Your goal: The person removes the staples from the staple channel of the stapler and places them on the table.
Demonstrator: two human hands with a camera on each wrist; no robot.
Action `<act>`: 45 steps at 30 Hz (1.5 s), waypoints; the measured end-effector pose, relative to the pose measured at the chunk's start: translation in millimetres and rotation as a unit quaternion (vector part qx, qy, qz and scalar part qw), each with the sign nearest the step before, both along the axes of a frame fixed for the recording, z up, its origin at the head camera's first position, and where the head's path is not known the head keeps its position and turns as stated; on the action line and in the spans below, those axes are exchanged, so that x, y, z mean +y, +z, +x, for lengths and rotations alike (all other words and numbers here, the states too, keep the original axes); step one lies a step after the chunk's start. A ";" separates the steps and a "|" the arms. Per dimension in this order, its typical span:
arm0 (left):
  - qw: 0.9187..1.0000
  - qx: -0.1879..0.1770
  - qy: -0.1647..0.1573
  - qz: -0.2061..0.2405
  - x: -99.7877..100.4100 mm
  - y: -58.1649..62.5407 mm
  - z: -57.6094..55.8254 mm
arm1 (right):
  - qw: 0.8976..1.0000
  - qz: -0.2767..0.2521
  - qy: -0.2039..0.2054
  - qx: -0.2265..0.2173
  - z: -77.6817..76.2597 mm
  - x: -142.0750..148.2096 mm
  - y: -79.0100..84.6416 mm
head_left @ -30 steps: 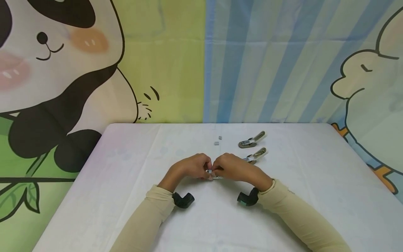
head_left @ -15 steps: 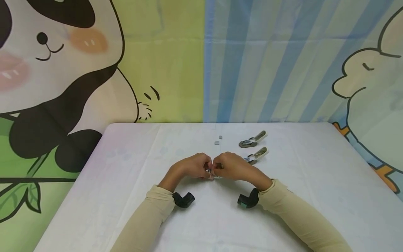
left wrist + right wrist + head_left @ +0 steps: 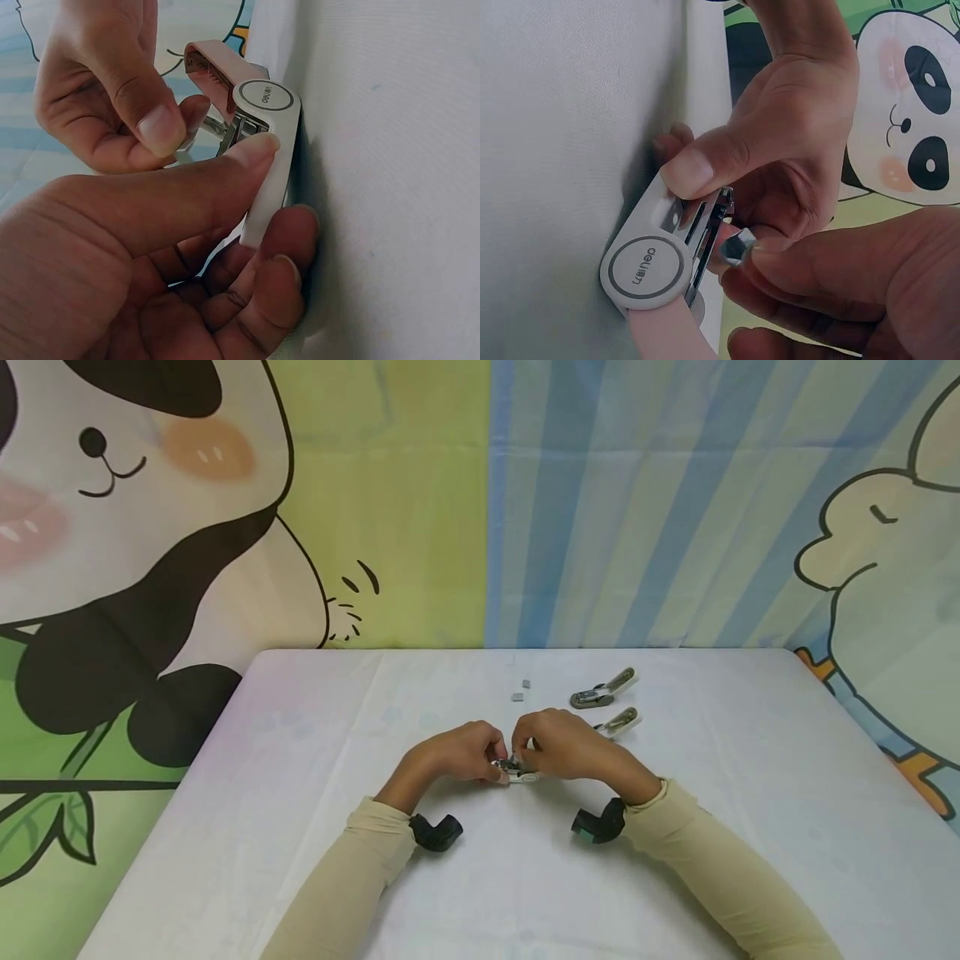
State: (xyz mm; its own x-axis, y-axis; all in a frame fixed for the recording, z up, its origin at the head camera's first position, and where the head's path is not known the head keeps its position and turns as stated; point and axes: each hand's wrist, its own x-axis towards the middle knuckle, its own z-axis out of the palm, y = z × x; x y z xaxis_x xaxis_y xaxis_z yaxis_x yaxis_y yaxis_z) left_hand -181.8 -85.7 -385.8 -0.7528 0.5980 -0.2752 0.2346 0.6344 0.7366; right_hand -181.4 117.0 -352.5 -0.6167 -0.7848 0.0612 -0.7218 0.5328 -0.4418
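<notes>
A small white and pink stapler [image 3: 649, 271] with its top lifted stands close over the white table. My left hand [image 3: 459, 753] grips its base, thumb on the metal magazine, seen well in the left wrist view. Beside the magazine, my right hand [image 3: 561, 745] pinches a short strip of staples [image 3: 738, 246] between thumb and finger. The pink handle [image 3: 217, 67] tilts away from the base in the left wrist view. The head view shows only part of this stapler between the two hands.
Two more staplers, grey-brown and opened, lie right of centre: the farther stapler [image 3: 592, 697] and the nearer stapler [image 3: 621, 723], partly behind my right hand. Two little grey pieces, a nearer piece [image 3: 517, 697] and a farther piece [image 3: 526, 684], lie beyond my hands.
My right hand has drawn back slightly to the right and away from my left hand, uncovering more of the stapler. My left hand has kept its grip, almost still.
</notes>
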 end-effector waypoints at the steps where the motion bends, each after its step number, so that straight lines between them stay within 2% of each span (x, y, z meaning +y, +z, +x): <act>1: 1.000 0.001 0.000 0.000 -0.6 0.1 0.0 | 1.000 -0.005 0.000 0.000 -0.6 -0.2 0.0; 5: 1.000 0.003 -0.001 -0.003 -2.7 0.5 0.4 | 1.000 -0.024 0.013 0.006 -2.4 -2.0 0.5; 12: 1.000 -0.001 0.003 -0.002 -2.8 1.1 1.7 | 0.996 -0.060 0.066 -0.012 -10.7 2.0 -3.5; 15: 1.000 -0.001 0.001 0.000 -0.8 1.6 1.5 | 0.995 -0.076 0.064 -0.016 -18.8 9.5 -4.7; 20: 1.000 -0.005 -0.002 -0.006 2.1 3.4 0.1 | 0.996 -0.085 0.035 -0.021 -38.2 18.4 -3.6; 25: 1.000 -0.006 -0.001 -0.015 1.9 3.8 -0.6 | 0.997 -0.069 0.021 -0.007 -60.7 13.0 -1.6; 31: 1.000 -0.009 0.003 -0.013 -1.3 1.3 -2.0 | 1.000 -0.014 0.018 -0.002 -79.6 -3.3 -4.0; 38: 1.000 -0.014 0.005 -0.018 -3.2 -1.2 -3.0 | 0.999 0.040 0.004 -0.011 -87.0 -9.3 -0.9; 41: 1.000 -0.020 0.002 -0.014 -2.3 -0.4 -2.7 | 0.999 0.033 0.000 -0.014 -90.3 -6.6 1.0; 45: 0.999 -0.025 -0.003 -0.020 -2.4 2.4 -2.3 | 0.999 0.015 0.017 -0.030 -94.0 -3.4 1.5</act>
